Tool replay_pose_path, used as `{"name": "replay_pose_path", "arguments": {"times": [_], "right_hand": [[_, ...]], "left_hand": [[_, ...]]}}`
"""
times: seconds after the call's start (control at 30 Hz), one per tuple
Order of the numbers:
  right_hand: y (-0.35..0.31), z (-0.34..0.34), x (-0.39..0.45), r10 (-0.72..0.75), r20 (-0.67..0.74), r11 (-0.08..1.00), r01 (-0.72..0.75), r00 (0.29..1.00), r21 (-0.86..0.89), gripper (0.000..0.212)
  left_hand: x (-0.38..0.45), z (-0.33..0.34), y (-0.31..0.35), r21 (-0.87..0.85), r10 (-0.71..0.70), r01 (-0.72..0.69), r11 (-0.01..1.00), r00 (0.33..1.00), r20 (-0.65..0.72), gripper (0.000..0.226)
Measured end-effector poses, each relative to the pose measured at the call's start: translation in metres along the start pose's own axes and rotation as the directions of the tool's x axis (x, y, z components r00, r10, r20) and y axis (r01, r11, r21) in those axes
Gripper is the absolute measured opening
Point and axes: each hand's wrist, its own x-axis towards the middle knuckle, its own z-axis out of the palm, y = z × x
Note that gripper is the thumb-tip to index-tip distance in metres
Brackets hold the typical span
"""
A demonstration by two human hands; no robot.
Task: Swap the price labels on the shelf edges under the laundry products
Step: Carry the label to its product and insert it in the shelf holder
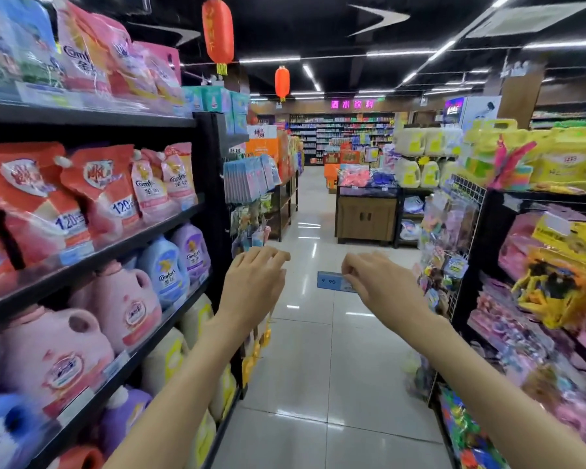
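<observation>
1. The right hand (383, 282) pinches a price label (335, 281) between its fingers (347, 267), held in mid-air over the aisle floor (305, 384).
2. The label is a small blue strip, its left part white with dark digits, tilted slightly.
3. The left hand (252, 286) is empty, fingers loosely curled, near the shelf (122, 377) of laundry bottles (163, 269) on the left.

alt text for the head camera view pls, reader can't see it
A person's right hand pinches a small blue price label out over a supermarket aisle, while the left hand is held out beside it holding nothing. On the left, dark shelves carry red refill pouches and pink, blue and purple softener jugs.
</observation>
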Motion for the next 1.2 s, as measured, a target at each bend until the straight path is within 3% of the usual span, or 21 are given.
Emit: {"name": "replay_pose_path", "arguments": {"times": [0.2,0.5,0.7,0.97,1.2], "right_hand": [[0.03,0.063,0.07,-0.025,0.017,0.999,0.025,1.0,0.033,0.004],[0.082,0.154,0.194,-0.178,0.009,0.978,0.176,0.984,0.116,0.005],[0.107,0.196,0.273,-0.27,-0.091,0.944,0.282,0.959,0.17,0.003],[0.097,0.266,0.355,-0.394,-0.119,0.876,0.412,0.911,0.252,0.006],[0.058,0.322,0.435,-0.48,-0.14,0.807,0.498,0.866,0.319,0.006]], "left_hand": [[0.024,0.07,-0.041,0.053,-0.043,0.042,0.998,0.999,0.012,0.021],[0.087,0.163,-0.095,0.197,-0.14,0.13,0.972,0.989,0.037,0.021],[0.129,0.202,-0.129,0.287,-0.238,0.238,0.928,0.971,-0.036,0.019],[0.141,0.241,-0.192,0.393,-0.327,0.327,0.859,0.942,-0.07,0.03],[0.15,0.266,-0.263,0.502,-0.375,0.358,0.787,0.924,-0.071,0.025]]}}
